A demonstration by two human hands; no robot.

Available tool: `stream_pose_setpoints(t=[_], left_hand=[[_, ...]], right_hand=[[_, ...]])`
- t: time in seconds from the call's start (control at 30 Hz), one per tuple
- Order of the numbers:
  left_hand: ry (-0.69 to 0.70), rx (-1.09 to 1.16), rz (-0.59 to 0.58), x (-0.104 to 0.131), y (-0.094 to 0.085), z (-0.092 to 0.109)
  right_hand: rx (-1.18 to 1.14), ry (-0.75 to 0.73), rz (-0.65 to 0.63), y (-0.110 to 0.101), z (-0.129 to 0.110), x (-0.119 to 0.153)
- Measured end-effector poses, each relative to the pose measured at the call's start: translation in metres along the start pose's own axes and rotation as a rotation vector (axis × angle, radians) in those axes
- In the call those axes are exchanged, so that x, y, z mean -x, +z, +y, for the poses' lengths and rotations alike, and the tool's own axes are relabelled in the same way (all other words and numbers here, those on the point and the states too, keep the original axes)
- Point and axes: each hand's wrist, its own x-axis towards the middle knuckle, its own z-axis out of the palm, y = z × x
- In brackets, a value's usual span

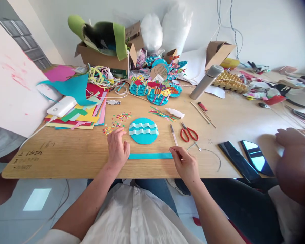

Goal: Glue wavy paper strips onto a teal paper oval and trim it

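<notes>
A narrow blue paper strip [151, 156] lies flat along the table's front. Its right end meets the pinched thumb and fingers of my right hand [185, 163]. My left hand [117, 146] rests on the table at the strip's left end, which the hand partly hides. Its fingers are loosely stretched towards small coloured confetti pieces [113, 128], thumb apart. Beyond the strip sits a blue paper oval [143, 138] carrying two pale wavy strips [143, 130]. To its right are a pen [173, 134] and red-handled scissors [189, 133].
Coloured paper sheets [91, 118] are stacked at left under a white device [62, 106]. Behind the oval lie thin coloured sticks [164, 114], a white glue bottle [175, 113] and decorated blue crafts [159, 96]. A flask [205, 81] and two phones [239, 161] are rightward, near another person's hand [293, 149].
</notes>
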Motion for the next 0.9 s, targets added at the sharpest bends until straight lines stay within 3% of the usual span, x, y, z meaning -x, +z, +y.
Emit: stream_pose_setpoints(t=[0.23, 0.47, 0.57, 0.67, 0.8, 0.9], left_hand=[[0.015, 0.034, 0.02, 0.0, 0.001, 0.0], [0.08, 0.084, 0.042, -0.001, 0.0, 0.002], [0.088, 0.11, 0.04, 0.0, 0.0, 0.002], [0.096, 0.128, 0.052, -0.001, 0.0, 0.002], [0.089, 0.127, 0.076, -0.003, 0.001, 0.0], [0.091, 0.115, 0.087, 0.003, 0.003, -0.003]], right_hand=[[-0.03, -0.167, 0.004, 0.014, -0.012, 0.024], [-0.123, -0.129, 0.03, 0.023, -0.015, 0.011], [-0.069, -0.126, 0.039, 0.012, -0.011, -0.018], [0.097, -0.098, 0.012, -0.003, 0.004, -0.07], [0.403, 0.077, -0.168, -0.013, 0.039, -0.154], [0.501, 0.226, -0.314, -0.007, 0.064, -0.197]])
